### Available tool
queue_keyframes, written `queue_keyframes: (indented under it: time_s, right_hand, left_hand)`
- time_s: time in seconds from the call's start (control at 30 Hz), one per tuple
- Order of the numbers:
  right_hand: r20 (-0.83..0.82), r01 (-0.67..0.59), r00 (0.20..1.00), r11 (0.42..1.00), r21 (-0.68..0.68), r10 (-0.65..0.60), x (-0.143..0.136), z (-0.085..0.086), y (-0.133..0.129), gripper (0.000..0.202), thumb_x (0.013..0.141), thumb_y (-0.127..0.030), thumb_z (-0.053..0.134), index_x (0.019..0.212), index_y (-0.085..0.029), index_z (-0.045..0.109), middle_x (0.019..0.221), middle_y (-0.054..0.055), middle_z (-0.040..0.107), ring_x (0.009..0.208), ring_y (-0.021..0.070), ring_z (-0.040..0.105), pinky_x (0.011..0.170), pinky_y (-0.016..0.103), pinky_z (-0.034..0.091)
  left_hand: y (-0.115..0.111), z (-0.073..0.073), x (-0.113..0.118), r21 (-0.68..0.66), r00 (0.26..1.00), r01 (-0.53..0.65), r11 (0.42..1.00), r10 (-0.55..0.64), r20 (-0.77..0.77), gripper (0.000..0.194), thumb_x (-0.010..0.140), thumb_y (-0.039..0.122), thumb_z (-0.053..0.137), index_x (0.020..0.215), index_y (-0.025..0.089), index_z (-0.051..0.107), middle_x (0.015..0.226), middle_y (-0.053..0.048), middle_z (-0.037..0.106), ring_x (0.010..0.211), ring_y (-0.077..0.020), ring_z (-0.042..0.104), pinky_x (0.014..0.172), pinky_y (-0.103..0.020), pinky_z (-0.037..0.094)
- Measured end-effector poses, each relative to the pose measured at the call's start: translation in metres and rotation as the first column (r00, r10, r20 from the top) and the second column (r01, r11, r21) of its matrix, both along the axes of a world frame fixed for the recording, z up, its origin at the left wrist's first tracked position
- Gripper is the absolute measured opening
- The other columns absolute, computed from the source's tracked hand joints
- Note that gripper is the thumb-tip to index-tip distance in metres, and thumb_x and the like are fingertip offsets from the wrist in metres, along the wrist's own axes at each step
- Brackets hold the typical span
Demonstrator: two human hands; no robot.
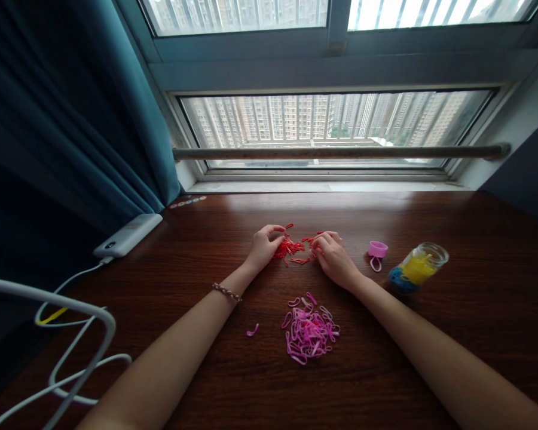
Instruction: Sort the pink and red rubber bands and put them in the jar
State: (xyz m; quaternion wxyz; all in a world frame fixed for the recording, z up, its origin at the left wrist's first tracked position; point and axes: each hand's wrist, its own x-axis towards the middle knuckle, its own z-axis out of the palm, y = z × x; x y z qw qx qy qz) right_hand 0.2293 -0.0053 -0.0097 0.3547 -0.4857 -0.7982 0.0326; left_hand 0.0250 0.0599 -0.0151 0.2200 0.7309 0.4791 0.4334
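Touching the red clips (289, 248), on the bench (233, 391) beyond the pink clips (311, 331), with left hand (264, 246) curled at one side, right hand (334, 257) curled at the other; can't tell whether gripping any!

No text, brand or number can be read. On the white box (132, 234), a small dark oval mark (110, 245) can be seen near the plugged-in cable (106, 260), but it is too small for any letter or figure in it to be made out.
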Motion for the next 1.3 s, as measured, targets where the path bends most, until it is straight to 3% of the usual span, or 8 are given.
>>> queue_keyframes:
  time_s: [0.17,0.27,0.47,0.7,0.77,0.9,1.03,1.3]
  right_hand:
    - [-0.201,0.044,0.979,0.998,0.033,-0.036,0.0024,-0.0004,0.0007,0.01,0.082,-0.015,0.046,0.082,-0.018,0.055,0.081,0.006,0.059,0.083,0.0214,0.051,0.077,0.034,0.042]
    - [-0.25,0.065,0.967,0.996,0.061,-0.048,0.0031,-0.0008,0.0006,0.013,0.083,-0.016,0.047,0.089,-0.019,0.057,0.086,0.007,0.06,0.085,0.0217,0.053,0.078,0.033,0.042]
    - [-0.279,0.037,0.96,0.999,0.036,-0.025,0.0028,0.0026,-0.0031,0.019,0.084,-0.018,0.046,0.094,-0.022,0.062,0.089,0.006,0.058,0.083,0.0188,0.056,0.074,0.028,0.044]
    - [-0.287,0.021,0.958,0.999,0.025,-0.013,0.0034,0.0017,-0.0024,0.018,0.083,-0.018,0.048,0.091,-0.022,0.063,0.088,0.005,0.06,0.083,0.0186,0.057,0.074,0.027,0.044]
    - [-0.28,0.018,0.96,1.0,0.017,-0.013,0.0029,0.0015,-0.0024,0.018,0.083,-0.018,0.048,0.09,-0.022,0.063,0.087,0.005,0.06,0.081,0.0184,0.058,0.073,0.027,0.044]
    - [-0.263,0.013,0.965,1.0,0.008,-0.011,0.002,0.0024,-0.0032,0.017,0.083,-0.017,0.048,0.089,-0.022,0.064,0.086,0.005,0.06,0.078,0.0177,0.058,0.072,0.026,0.044]
    - [-0.245,0.008,0.969,1.0,0.008,-0.006,0.0017,0.003,-0.0036,0.016,0.083,-0.018,0.049,0.088,-0.021,0.064,0.085,0.005,0.061,0.077,0.0174,0.058,0.07,0.025,0.044]
    - [-0.283,0.009,0.959,0.999,0.041,0.003,0.0021,0.0033,-0.0038,0.017,0.084,-0.02,0.047,0.091,-0.02,0.063,0.087,0.006,0.063,0.079,0.0183,0.059,0.073,0.028,0.045]
  left_hand:
    - [-0.0001,0.0017,0.0003,0.032,0.978,0.097,0.995,-0.09,-0.187,0.015,0.074,0.03,0.058,0.081,0.021,0.069,0.092,-0.004,0.065,0.093,-0.0197,0.057,0.088,-0.034,0.042]
    - [-0.0006,0.0028,0.0003,-0.014,0.975,0.133,0.991,-0.133,-0.18,0.014,0.069,0.031,0.063,0.077,0.022,0.069,0.09,-0.004,0.066,0.091,-0.0196,0.058,0.088,-0.034,0.043]
    - [0.0006,0.0031,0.0006,-0.18,0.989,0.114,0.977,-0.096,0.109,0.015,0.069,0.029,0.061,0.075,0.015,0.064,0.081,-0.005,0.068,0.078,-0.0183,0.062,0.075,-0.031,0.049]
    - [0.0005,0.0028,0.0017,-0.277,0.922,0.149,0.949,-0.033,0.385,0.022,0.068,0.031,0.062,0.08,0.013,0.059,0.074,-0.007,0.068,0.069,-0.019,0.064,0.065,-0.031,0.051]
    - [-0.0001,0.0017,0.0004,-0.243,0.943,0.097,0.965,-0.011,0.333,0.026,0.069,0.032,0.061,0.087,0.014,0.058,0.071,-0.005,0.066,0.067,-0.0179,0.064,0.064,-0.03,0.05]
    - [-0.0027,0.002,-0.002,-0.044,0.995,-0.103,0.994,0.102,-0.024,0.031,0.067,0.036,0.065,0.094,0.021,0.061,0.07,-0.001,0.062,0.068,-0.0159,0.059,0.068,-0.029,0.046]
    - [-0.0049,0.0054,-0.0012,0.006,0.952,-0.063,0.998,0.061,-0.3,0.017,0.068,0.039,0.064,0.078,0.027,0.069,0.076,-0.002,0.062,0.08,-0.0194,0.055,0.075,-0.032,0.041]
    - [-0.0027,0.0062,-0.0012,-0.109,0.987,-0.018,0.994,0.0,-0.159,0.018,0.074,0.035,0.058,0.08,0.022,0.069,0.085,-0.001,0.066,0.081,-0.0159,0.058,0.079,-0.028,0.041]
